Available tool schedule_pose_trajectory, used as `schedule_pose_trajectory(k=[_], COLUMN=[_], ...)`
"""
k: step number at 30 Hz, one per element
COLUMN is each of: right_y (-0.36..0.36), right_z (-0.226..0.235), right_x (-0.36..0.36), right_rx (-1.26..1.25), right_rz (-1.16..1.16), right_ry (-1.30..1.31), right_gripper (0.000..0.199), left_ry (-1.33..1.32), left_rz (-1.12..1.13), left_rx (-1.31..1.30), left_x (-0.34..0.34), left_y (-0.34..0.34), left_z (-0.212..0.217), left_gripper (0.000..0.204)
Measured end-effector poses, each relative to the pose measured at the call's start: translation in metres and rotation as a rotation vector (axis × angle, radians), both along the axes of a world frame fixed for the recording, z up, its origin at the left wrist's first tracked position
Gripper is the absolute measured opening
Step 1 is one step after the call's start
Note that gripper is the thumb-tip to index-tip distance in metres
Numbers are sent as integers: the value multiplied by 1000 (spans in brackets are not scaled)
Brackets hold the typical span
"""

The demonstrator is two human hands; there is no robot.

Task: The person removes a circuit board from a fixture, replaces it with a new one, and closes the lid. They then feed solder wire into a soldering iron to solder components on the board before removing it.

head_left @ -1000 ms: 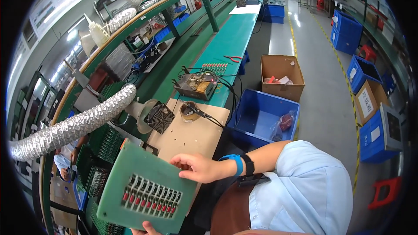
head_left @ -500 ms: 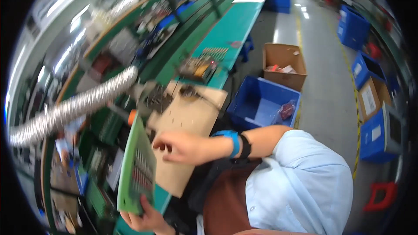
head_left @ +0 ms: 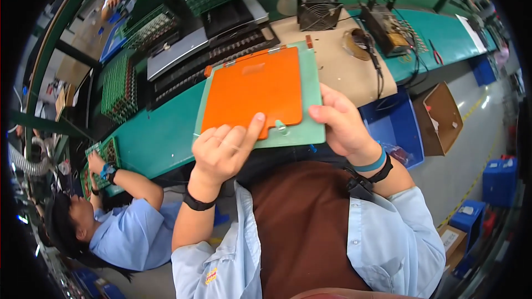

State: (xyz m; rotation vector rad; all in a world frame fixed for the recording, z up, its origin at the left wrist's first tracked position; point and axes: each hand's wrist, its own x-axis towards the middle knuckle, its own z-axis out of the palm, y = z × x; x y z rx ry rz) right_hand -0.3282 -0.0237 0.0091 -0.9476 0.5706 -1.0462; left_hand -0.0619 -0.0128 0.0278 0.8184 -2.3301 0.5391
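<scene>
A flat light-green board fixture (head_left: 313, 97) with a hinged orange cover (head_left: 255, 88) is held up in front of me, tilted above the bench edge. The cover lies flat over the green plate, with a small green latch (head_left: 281, 127) at its near edge. My left hand (head_left: 221, 149) is curled at the near left corner, its index finger pressing on the cover. On the right edge, my right hand (head_left: 341, 124) grips the plate, thumb on top and fingers underneath. Whatever lies beneath the cover is hidden.
A fan (head_left: 320, 13) and a tape roll (head_left: 357, 43) sit on the brown sheet (head_left: 338, 69). Green circuit boards (head_left: 118, 88) stand racked at left. A co-worker (head_left: 122, 227) handles boards nearby. Blue bin (head_left: 396, 124) and cardboard box (head_left: 439, 119) are at right.
The view has swung left. The fixture, earlier upright in my left hand, now lies flatter with its orange side showing. My right hand has come from over the brown sheet onto its right edge.
</scene>
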Motion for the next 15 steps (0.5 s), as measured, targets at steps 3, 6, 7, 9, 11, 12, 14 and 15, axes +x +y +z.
schedule_pose_trajectory(k=[3, 6, 7, 9, 11, 12, 14, 15], right_y=[-12, -32, -37, -44, -51, -55, -61, -63], right_z=[-12, -26, -28, -32, -36, -38, -39, -37], right_x=[-7, -24, -25, -28, -27, -26, -19, -16], right_rx=[84, 92, 99, 109, 121, 113, 94, 98], right_rz=[-25, 42, 43, 65, 78, 77, 74, 73], right_ry=[-126, -157, -152, -134, -127, -109, -72, -70], right_gripper=[67, 68, 68, 70, 71, 70, 69, 69], left_ry=[62, 166, 267, 364, 677, 829, 917, 1007], left_rz=[21, 18, 232, 443, 525, 556, 507, 456], left_rx=[130, 249, 224, 209, 737, 1004, 1054, 1095], left_x=[18, 38, 43, 56, 76, 80, 84, 85], left_y=[3, -5, -13, -23, -26, -28, -33, -35], left_z=[-9, -24, -30, -44, -62, -70, -80, -84], left_gripper=[45, 39, 38, 39, 39, 40, 40, 40])
